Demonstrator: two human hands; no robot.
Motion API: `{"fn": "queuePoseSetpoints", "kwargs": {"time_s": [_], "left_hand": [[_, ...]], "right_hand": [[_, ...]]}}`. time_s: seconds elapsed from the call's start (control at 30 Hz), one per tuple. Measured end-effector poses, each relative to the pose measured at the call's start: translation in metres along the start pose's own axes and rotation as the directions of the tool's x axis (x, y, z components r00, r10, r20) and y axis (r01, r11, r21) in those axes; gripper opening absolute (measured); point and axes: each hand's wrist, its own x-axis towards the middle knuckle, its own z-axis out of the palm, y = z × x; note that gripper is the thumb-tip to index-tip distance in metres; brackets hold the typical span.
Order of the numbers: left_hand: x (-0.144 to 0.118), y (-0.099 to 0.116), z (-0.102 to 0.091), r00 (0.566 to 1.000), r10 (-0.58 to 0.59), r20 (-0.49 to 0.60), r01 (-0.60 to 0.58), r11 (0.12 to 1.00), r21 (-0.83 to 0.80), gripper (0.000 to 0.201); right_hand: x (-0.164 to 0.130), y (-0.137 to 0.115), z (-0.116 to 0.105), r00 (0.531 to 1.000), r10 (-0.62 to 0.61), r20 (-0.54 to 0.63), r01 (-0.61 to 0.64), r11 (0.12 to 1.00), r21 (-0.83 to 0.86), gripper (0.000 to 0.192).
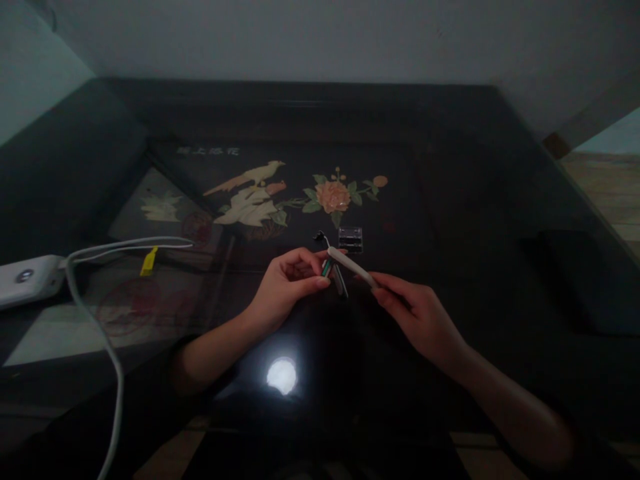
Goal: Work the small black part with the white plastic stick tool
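My left hand (293,280) pinches a thin, flat piece with a green edge (327,268) between thumb and fingers. My right hand (413,310) is closed on the near end of a long, slightly curved off-white strip (353,263), its far end meeting the green-edged piece. A narrow grey piece (341,281) hangs below the strip; what joins it there is too dim to tell. Just beyond my left fingers is a small black part (319,236) with a thin white wire. A small dark tray with clear, shiny sections (351,240) lies on the table behind the strip.
The glossy dark table (450,200) bears a bird and flower picture. At left are a white power bank (30,280), a looping white cable (107,333) and a yellow tag (149,261). A dark flat object (590,283) lies at right. A pale wall stands behind.
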Motion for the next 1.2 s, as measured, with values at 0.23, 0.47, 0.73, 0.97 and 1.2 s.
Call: {"fn": "queuePoseSetpoints", "kwargs": {"time_s": [0.23,0.47,0.73,0.97,1.2], "left_hand": [[0.000,0.000,0.000,1.000,0.002,-0.012,-0.001,1.000,0.027,0.024],[0.001,0.003,0.002,1.000,-0.015,-0.008,0.015,1.000,0.002,0.022],[0.001,0.003,0.001,1.000,-0.013,-0.022,0.013,1.000,0.004,0.023],[0.001,0.003,0.003,0.999,-0.010,-0.041,0.011,1.000,0.026,0.028],[0.001,0.003,0.003,0.997,-0.024,-0.068,0.026,0.999,0.021,0.030]], "right_hand": [[0.001,-0.003,0.000,1.000,0.009,0.013,-0.009,1.000,-0.001,0.032],[-0.003,-0.011,0.002,0.997,-0.025,0.069,0.023,0.999,0.030,0.035],[-0.006,-0.008,0.005,0.992,-0.091,0.087,0.083,0.992,0.092,0.036],[-0.004,-0.005,0.004,0.995,-0.104,0.001,0.104,0.994,0.028,0.044],[-0.005,0.003,0.006,0.990,-0.138,-0.018,0.138,0.990,0.033,0.042]]}}
